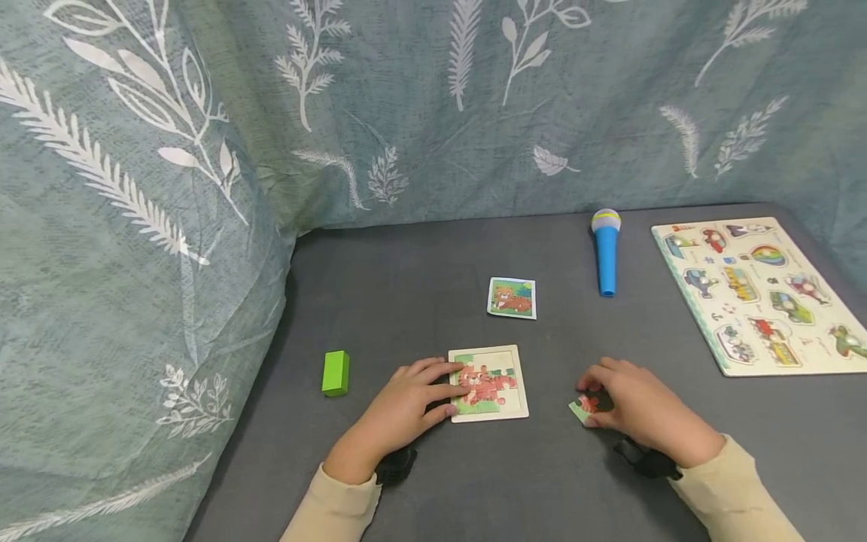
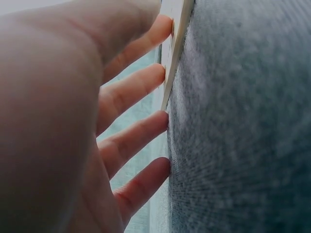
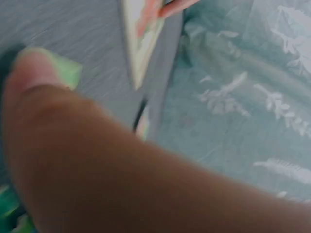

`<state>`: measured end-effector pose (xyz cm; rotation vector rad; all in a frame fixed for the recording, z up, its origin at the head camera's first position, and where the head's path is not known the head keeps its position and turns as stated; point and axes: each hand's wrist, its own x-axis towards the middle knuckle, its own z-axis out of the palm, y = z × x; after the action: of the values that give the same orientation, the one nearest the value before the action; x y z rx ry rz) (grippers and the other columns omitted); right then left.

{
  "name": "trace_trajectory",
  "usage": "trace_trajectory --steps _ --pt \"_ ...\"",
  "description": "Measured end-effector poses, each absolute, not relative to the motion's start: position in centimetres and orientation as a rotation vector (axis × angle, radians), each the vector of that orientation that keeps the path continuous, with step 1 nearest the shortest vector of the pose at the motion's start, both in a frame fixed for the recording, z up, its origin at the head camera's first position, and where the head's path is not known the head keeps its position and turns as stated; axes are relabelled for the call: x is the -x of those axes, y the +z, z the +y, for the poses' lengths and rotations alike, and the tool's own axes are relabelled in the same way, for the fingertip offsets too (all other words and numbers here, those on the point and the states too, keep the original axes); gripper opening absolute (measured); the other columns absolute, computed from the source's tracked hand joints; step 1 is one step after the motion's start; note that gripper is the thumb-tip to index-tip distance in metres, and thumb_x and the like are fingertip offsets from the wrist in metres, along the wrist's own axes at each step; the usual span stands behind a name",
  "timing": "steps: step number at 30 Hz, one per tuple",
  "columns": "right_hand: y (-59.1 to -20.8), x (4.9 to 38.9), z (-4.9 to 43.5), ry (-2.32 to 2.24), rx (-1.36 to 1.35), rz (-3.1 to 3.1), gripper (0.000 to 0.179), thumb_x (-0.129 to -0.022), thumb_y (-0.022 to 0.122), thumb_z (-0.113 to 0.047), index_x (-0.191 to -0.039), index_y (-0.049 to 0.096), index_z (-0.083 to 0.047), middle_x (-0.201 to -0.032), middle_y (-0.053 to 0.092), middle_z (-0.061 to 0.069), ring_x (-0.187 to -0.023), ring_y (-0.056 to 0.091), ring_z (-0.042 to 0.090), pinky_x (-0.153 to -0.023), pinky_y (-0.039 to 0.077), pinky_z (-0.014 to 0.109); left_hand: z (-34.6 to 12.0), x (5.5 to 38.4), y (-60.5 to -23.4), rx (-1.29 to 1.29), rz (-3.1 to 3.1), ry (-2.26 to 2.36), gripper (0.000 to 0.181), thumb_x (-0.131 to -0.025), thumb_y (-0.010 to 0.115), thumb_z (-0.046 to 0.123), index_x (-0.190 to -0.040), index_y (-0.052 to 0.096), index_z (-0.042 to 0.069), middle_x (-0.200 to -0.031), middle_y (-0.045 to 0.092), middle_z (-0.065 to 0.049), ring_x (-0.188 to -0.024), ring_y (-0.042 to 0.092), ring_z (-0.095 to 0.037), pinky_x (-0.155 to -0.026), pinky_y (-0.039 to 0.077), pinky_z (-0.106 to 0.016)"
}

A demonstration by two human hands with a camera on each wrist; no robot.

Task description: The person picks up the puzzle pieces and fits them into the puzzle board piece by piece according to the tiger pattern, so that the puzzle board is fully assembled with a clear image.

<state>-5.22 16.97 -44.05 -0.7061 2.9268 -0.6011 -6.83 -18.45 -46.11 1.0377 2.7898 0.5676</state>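
Observation:
A small square jigsaw puzzle in a pale wooden frame [image 1: 523,399] lies on the table, partly filled with red and green pieces. My left hand [image 1: 403,406] rests at its left side, its spread, fairly straight fingers [image 2: 141,82] reaching onto the frame and pieces. To the right of the puzzle, my right hand [image 1: 637,406] pinches a red and green puzzle piece [image 1: 581,409] between thumb and fingers, low over the table. In the right wrist view the thumb [image 3: 36,73] covers most of that piece, leaving a green corner showing.
Behind the puzzle lies a small picture card [image 1: 512,299] with an orange animal. A blue toy microphone [image 1: 606,256] and a large picture board [image 1: 759,301] lie farther right. Left of my left hand stands a green block [image 1: 335,373]. A leaf-patterned curtain [image 1: 433,150] borders the grey table.

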Motion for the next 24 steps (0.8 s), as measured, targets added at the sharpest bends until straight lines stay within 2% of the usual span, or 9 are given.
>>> trace_trajectory --steps 6,10,13,16,21,24 --pt "-45.2 5.1 18.6 -0.782 0.754 2.797 0.031 -0.075 0.096 -0.016 -0.083 0.066 -0.02 -0.082 0.053 -0.013 -0.074 0.049 0.005 -0.066 0.047 0.03 -18.6 6.9 -46.2 -1.088 2.826 0.586 0.035 -0.099 0.075 0.031 -0.134 0.075 0.024 -0.152 0.055 -0.001 -0.143 0.046 -0.028 -0.11 0.04 -0.057" --pt "-44.9 5.5 18.0 -0.985 0.695 2.704 0.028 -0.082 0.09 -0.009 -0.079 0.064 -0.018 -0.081 0.061 -0.014 -0.073 0.056 0.001 -0.064 0.049 0.026 -18.6 7.0 -46.4 -1.115 2.823 0.623 0.035 -0.099 0.076 0.029 -0.133 0.075 0.023 -0.151 0.056 -0.002 -0.141 0.047 -0.029 -0.108 0.041 -0.058" --pt "-44.3 6.3 16.9 -1.197 0.604 2.572 0.02 -0.09 0.082 -0.004 -0.082 0.067 -0.013 -0.079 0.068 -0.008 -0.069 0.062 0.004 -0.062 0.052 0.025 -18.7 6.9 -46.5 -1.094 2.818 0.626 0.035 -0.099 0.075 0.03 -0.134 0.075 0.024 -0.151 0.056 -0.001 -0.142 0.046 -0.029 -0.109 0.04 -0.058" --pt "-43.7 7.2 15.4 -1.285 0.549 2.545 0.012 -0.094 0.079 -0.006 -0.086 0.071 -0.011 -0.08 0.068 -0.005 -0.069 0.06 0.01 -0.062 0.052 0.026 -18.8 6.9 -46.4 -1.065 2.811 0.625 0.035 -0.1 0.074 0.031 -0.135 0.074 0.025 -0.152 0.055 0.0 -0.143 0.045 -0.028 -0.111 0.038 -0.058" --pt "-43.5 8.2 12.9 -1.349 0.478 2.579 0.005 -0.097 0.078 -0.011 -0.093 0.075 -0.011 -0.09 0.071 -0.003 -0.079 0.065 0.014 -0.068 0.054 0.029 -18.7 6.9 -46.2 -1.048 2.792 0.6 0.036 -0.101 0.072 0.033 -0.137 0.073 0.027 -0.154 0.053 0.001 -0.145 0.044 -0.028 -0.113 0.036 -0.057" --pt "-43.7 8.6 11.8 -1.414 0.455 2.543 0.004 -0.095 0.079 -0.009 -0.095 0.075 -0.009 -0.091 0.073 -0.001 -0.078 0.067 0.016 -0.066 0.055 0.03 -18.6 6.9 -46.1 -1.037 2.78 0.588 0.036 -0.102 0.071 0.034 -0.137 0.072 0.028 -0.155 0.052 0.001 -0.145 0.043 -0.027 -0.114 0.036 -0.057"
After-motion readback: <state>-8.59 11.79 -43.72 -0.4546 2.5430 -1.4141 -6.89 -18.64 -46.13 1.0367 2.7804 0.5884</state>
